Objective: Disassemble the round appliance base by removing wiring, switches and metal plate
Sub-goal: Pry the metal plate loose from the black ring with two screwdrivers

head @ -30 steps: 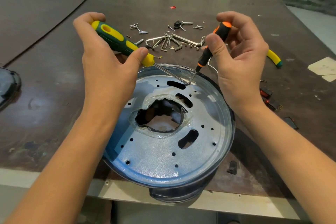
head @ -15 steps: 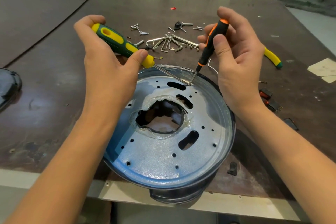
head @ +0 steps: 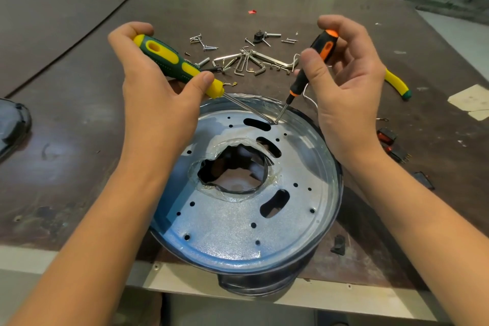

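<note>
The round appliance base [head: 332, 167] lies at the table's near edge, and its perforated metal plate [head: 232, 222] with a ragged central hole faces up. My left hand [head: 156, 92] grips a green-and-yellow screwdriver [head: 172, 63]. My right hand [head: 346, 87] holds a smaller black-and-orange screwdriver [head: 315, 61] upright. Both tips meet at the plate's far rim, beside an oblong slot. Red and black switches [head: 389, 140] lie on the table right of the base.
Loose screws, hex keys and small metal parts [head: 246, 58] are scattered behind the base. A yellow-handled tool [head: 397, 83] lies at the right, and a dark housing part [head: 13, 124] at the left edge. A small black piece [head: 338, 245] sits near the front edge.
My right hand has turned the orange screwdriver more upright and shifted its grip. The left hand and its screwdriver have barely moved.
</note>
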`<state>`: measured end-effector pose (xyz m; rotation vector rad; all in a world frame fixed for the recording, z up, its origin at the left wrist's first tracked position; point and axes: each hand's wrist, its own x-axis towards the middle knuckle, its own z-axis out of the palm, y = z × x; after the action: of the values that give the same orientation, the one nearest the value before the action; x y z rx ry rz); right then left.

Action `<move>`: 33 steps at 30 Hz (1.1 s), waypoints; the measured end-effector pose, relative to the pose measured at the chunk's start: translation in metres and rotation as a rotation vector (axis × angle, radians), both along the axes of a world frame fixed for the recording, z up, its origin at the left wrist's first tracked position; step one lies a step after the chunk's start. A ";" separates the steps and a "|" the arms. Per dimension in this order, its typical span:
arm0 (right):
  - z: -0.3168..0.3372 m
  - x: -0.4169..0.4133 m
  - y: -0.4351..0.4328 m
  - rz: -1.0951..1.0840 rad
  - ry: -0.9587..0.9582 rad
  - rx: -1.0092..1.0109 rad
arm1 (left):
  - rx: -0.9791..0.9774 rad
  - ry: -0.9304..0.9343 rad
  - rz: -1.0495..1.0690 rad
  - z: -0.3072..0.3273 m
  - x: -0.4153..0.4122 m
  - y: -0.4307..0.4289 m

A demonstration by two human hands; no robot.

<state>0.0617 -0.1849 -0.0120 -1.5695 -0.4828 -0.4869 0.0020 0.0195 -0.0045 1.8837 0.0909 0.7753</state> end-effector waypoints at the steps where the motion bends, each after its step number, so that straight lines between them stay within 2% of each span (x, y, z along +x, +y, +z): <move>1: 0.001 0.000 0.000 -0.012 -0.023 -0.025 | -0.002 0.001 -0.001 0.000 0.000 0.000; 4: -0.002 -0.001 0.001 0.029 -0.036 -0.083 | -0.001 -0.002 -0.005 0.000 0.000 0.000; 6: -0.003 -0.002 0.001 0.064 -0.006 -0.048 | -0.009 -0.007 -0.014 0.000 0.001 0.000; 12: -0.001 -0.001 -0.001 -0.054 -0.039 -0.025 | -0.007 -0.014 -0.026 -0.001 0.001 0.001; 19: -0.002 -0.002 0.000 0.027 -0.004 0.009 | 0.030 -0.017 -0.002 -0.002 0.001 0.000; 25: -0.001 0.000 0.000 -0.052 -0.071 -0.054 | 0.020 -0.001 0.005 0.000 0.000 0.000; 29: -0.002 -0.001 0.000 -0.016 -0.009 0.028 | -0.030 0.012 -0.016 0.001 0.000 0.000; 33: 0.000 -0.001 0.000 -0.081 -0.076 -0.023 | -0.030 0.011 -0.015 0.000 0.001 0.001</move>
<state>0.0602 -0.1845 -0.0118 -1.6019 -0.4851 -0.6064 0.0035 0.0203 -0.0046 1.8582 0.0942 0.7498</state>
